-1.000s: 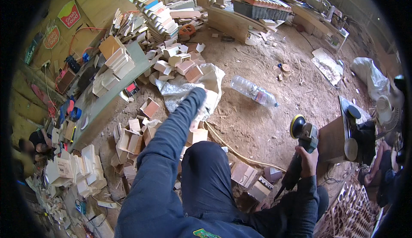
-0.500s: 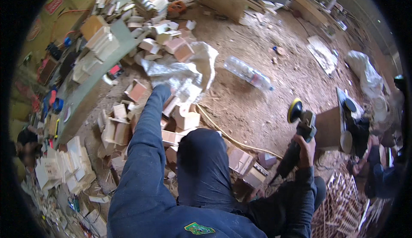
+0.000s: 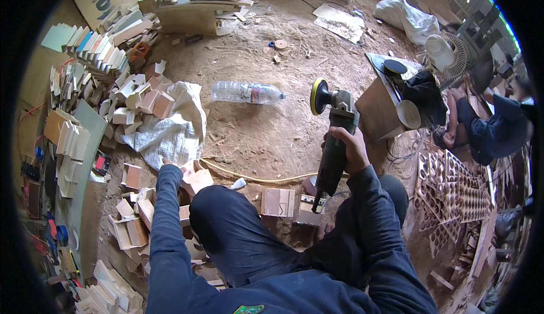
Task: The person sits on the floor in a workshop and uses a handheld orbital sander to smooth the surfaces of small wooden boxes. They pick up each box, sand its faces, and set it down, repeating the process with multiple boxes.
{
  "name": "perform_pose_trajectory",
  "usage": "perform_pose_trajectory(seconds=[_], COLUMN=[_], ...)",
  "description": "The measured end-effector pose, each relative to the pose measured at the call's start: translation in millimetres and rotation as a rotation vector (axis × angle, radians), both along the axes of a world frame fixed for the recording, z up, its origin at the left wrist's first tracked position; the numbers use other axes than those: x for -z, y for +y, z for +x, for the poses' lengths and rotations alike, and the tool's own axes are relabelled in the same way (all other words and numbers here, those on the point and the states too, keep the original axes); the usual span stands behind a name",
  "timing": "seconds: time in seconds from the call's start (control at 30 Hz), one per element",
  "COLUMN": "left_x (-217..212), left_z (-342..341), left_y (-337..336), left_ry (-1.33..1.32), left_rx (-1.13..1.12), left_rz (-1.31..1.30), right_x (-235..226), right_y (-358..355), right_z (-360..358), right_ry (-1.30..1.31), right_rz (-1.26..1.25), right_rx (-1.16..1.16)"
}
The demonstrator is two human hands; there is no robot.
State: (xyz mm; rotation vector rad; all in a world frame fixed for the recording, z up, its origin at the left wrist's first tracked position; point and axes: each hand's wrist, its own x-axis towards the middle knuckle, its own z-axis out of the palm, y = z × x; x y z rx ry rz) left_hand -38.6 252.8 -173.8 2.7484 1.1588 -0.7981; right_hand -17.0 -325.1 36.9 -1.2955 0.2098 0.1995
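Note:
My right hand [image 3: 350, 147] is wrapped around the dark body of an angle grinder [image 3: 332, 164]. The tool points away from me, and its round yellow-edged disc [image 3: 320, 96] stands on edge above the floor. My left arm reaches forward to the near edge of a crumpled white sack [image 3: 170, 138]. Only a little of my left hand [image 3: 165, 161] shows past the cuff, and its fingers are hidden. Close beside it lies a pale curved wooden piece [image 3: 196, 179], with several small box-like wooden pieces [image 3: 131, 230] nearer to me.
A clear plastic bottle [image 3: 241, 92] lies ahead on the dusty floor. A yellow cord [image 3: 255, 178] crosses before my knees. At right stand a wooden box [image 3: 374, 110] and a fan [image 3: 445, 53]; another person [image 3: 498, 121] sits there. Stacked boards [image 3: 71, 155] line the left.
The view has turned to the right, so the bottle, sack and wood sit farther left. My right hand still grips the grinder, now higher in the picture. My left arm stays stretched toward the sack.

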Motion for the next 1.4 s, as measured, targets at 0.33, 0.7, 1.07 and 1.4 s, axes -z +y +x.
perform_pose_trajectory(seconds=[0.33,0.7,1.07,1.4], left_x=[57,-158,-136,-172], left_z=[-8,99,130,103], left_y=[145,-98,-280,-324], left_ry=[-0.526,-1.450,-1.533,-1.395], left_rx=[-0.318,-0.792,-0.532,-0.143], left_rz=[-0.284,-1.420,-1.081,-0.676], right_x=[4,16,20,29], right_y=[-8,-3,12,18], right_z=[2,11,-4,0], right_ry=[-0.038,-0.214,-0.312,-0.321], right_rz=[-0.005,-0.193,-0.671,-0.724], right_rx=[0.028,0.015,0.011,-0.022])
